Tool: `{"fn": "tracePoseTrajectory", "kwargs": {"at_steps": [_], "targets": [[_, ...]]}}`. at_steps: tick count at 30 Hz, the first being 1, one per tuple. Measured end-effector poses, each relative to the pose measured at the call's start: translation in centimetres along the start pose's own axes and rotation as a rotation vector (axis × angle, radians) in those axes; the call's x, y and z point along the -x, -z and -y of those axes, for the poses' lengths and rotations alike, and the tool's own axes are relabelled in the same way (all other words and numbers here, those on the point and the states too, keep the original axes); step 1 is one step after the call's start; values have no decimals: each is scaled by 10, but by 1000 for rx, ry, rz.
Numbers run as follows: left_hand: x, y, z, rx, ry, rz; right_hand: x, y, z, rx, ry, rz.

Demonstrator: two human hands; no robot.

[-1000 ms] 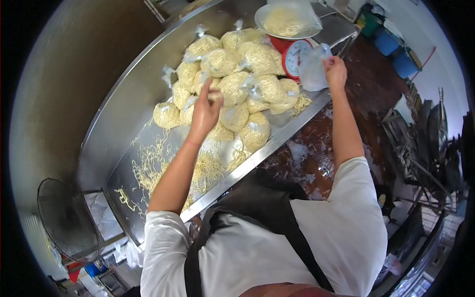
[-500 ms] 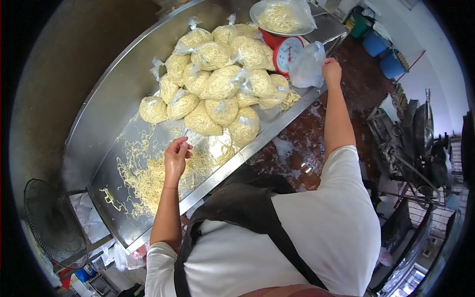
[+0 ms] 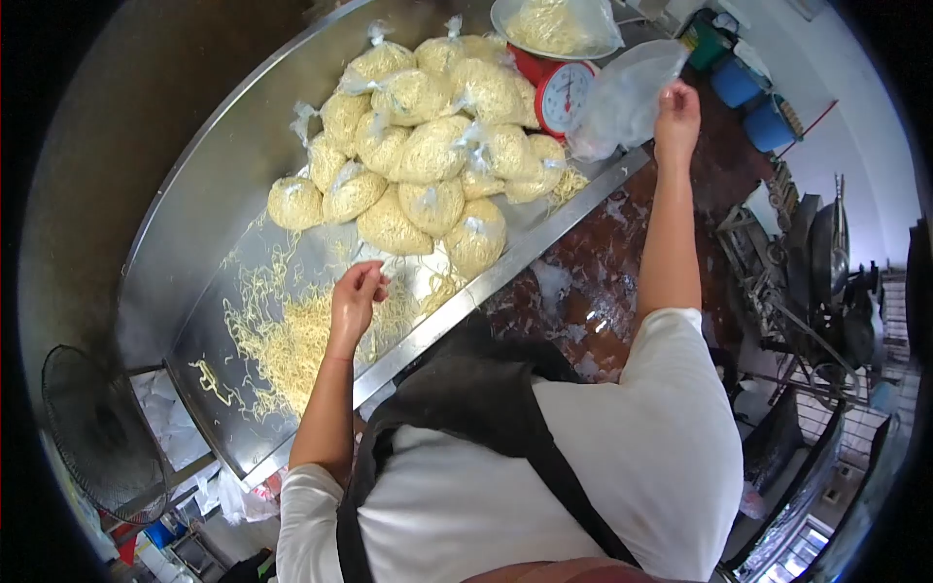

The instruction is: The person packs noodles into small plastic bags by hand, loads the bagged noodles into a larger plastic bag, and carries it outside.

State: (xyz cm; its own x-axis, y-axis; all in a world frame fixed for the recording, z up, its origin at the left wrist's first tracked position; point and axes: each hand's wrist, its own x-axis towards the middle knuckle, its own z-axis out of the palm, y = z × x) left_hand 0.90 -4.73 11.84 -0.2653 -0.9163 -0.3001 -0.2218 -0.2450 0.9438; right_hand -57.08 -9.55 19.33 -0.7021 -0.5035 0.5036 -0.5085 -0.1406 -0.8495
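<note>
My right hand (image 3: 677, 121) is closed on the edge of a clear plastic bag (image 3: 622, 102), which hangs partly in front of a red dial scale (image 3: 566, 97). The bag looks thin and limp, with no noodles visible in it. My left hand (image 3: 357, 301) hovers over loose yellow noodles (image 3: 301, 340) on the metal table (image 3: 228, 287). Its fingers are loosely curled and somewhat apart, and I see nothing between them. Tied bags of noodles (image 3: 432, 155) are heaped between my hands and the far wall of the table.
On the scale's pan (image 3: 505, 34) lies an opened bag of noodles (image 3: 549, 24). A raised metal rim (image 3: 452, 309) runs along the table's near side. The wet reddish floor (image 3: 593, 291) lies beyond it. Blue buckets (image 3: 736, 85) stand at far right, a round fan (image 3: 102, 432) at left.
My right hand has moved up and to the right, drawing the clear bag out wider. My left hand has shifted slightly up and right, still above the loose noodles.
</note>
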Motion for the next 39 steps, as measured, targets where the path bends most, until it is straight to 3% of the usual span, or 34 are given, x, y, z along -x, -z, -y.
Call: {"fn": "tracePoseTrajectory", "kwargs": {"at_steps": [2, 4, 6, 7, 8, 9, 10, 12, 13, 16, 20, 21, 22, 24, 25, 28, 29, 32, 34, 37, 39], "targets": [[-4, -13, -22, 66, 8, 25, 33, -10, 63, -462, -51, 90], [-17, -18, -29, 193, 20, 94, 93, -25, 113, -901, -282, 350], [-33, -20, -51, 383, 102, 206, 157, -45, 145, -1082, -441, 874], [-36, -16, -71, 457, 132, 328, 198, -63, 141, -942, -562, 920], [-43, -10, -86, 496, 175, 459, 230, -81, 149, -669, -276, 1110], [-48, -3, -90, 584, 214, 564, 260, -95, 159, -534, -159, 1291], [-43, 0, -95, 409, 178, 523, 280, -106, 165, -389, -18, 1456], [-32, 2, -109, 58, 104, 448, 308, -121, 154, -239, 307, 1413], [-22, 4, -121, -87, 160, 458, 317, -126, 147, -162, 467, 1380], [-31, 15, -56, -450, 70, 453, 320, -127, 147, -106, 486, 1371], [2, -3, -89, 281, 227, 8, 311, -133, 157, -32, 686, 1399], [6, -8, -93, 255, 178, 14, 309, -133, 159, 62, 734, 1467], [6, -8, -90, 22, 90, 85, 308, -134, 160, 164, 785, 1532], [-5, -10, -77, -444, -87, 241, 320, -134, 148, 169, 698, 1514], [-14, -9, -64, -476, -210, 108, 323, -133, 142, 177, 649, 1498], [-43, 6, -38, 415, 98, -115, 311, -129, 137, -16, 649, 1277], [-50, 12, -32, 642, 76, -151, 309, -127, 129, -9, 648, 1205], [-55, 12, -37, 879, 35, -229, 301, -126, 113, 64, 637, 987], [-62, 6, -40, 689, -24, -337, 294, -118, 120, 189, 597, 831], [-64, -19, -58, 374, -190, -357, 264, -103, 202, -14, 490, 592], [-59, -41, -75, 260, -369, -340, 256, -106, 233, -255, 395, 657]]}}
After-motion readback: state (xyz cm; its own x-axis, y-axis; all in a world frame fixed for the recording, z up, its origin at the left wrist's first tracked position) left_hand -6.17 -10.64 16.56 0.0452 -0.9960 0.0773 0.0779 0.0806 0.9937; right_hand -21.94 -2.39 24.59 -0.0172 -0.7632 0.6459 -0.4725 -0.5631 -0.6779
